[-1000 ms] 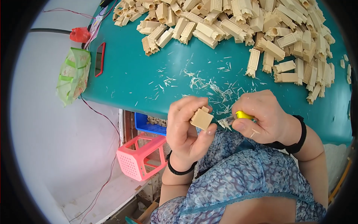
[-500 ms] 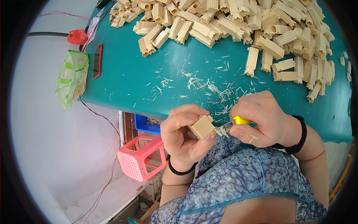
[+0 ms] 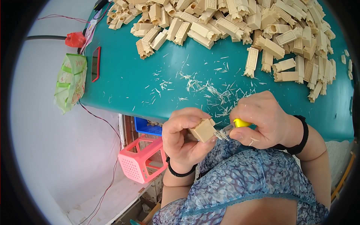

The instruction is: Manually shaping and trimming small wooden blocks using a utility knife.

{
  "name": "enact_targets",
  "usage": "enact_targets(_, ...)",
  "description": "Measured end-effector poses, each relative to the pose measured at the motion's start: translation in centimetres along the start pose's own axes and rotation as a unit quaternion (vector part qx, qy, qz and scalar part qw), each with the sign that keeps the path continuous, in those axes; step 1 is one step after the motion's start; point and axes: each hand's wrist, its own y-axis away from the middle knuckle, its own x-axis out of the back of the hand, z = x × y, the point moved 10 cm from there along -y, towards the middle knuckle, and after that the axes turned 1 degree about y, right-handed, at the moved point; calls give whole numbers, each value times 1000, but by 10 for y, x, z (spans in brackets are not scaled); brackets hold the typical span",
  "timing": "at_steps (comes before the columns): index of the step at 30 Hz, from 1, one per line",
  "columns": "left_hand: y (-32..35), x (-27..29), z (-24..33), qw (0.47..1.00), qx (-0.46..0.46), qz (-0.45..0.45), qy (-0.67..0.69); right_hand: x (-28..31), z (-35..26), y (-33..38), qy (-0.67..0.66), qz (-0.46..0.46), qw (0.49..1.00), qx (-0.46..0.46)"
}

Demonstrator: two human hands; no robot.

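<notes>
Between the thumb and fingers of my left hand (image 3: 184, 137) is a beige molded plastic piece (image 3: 203, 131), its flat square end turned up toward me. My right hand (image 3: 260, 119) is closed round a yellow-handled utility knife (image 3: 241, 123). The knife's blade reaches left to the right edge of the piece, and a small bunch of pale shavings (image 3: 222, 135) clings at its tip. One more sliver sticks to my right thumb. Both hands are just past the table's near edge, above my lap.
On the green table (image 3: 123, 82) lies a large heap of similar beige pieces (image 3: 225, 26) at the back and right. Loose shavings (image 3: 210, 88) are scattered before my hands. A red-edged phone (image 3: 96, 64), a green bag (image 3: 71, 82), a pink stool (image 3: 140, 159) and a blue bin (image 3: 144, 125) are at left.
The blade and its bunch of shavings have shifted slightly left, closer against the piece. My left hand has barely moved, and the whole view has shifted a little.
</notes>
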Motion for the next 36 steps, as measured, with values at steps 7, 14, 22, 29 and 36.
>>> enact_targets(7, -1, -2, -3, 999, -5, -18, 27, 1, 2, 0, 20, 1, 1000, 7)
enact_targets(14, 0, -4, -7, 997, 10, -27, 67, 6, 1, -3, 66, 11, 997, 27)
enact_targets(22, 4, -32, -4, 979, 48, -150, 131, 21, 20, -6, 117, 79, 989, -38)
enact_targets(29, -3, 4, -3, 997, 17, -5, -74, 6, 46, 6, -108, 27, 973, -200)
enact_targets(36, 12, 12, -40, 925, 171, 155, 303, -8, 33, 8, -141, 22, 975, -172)
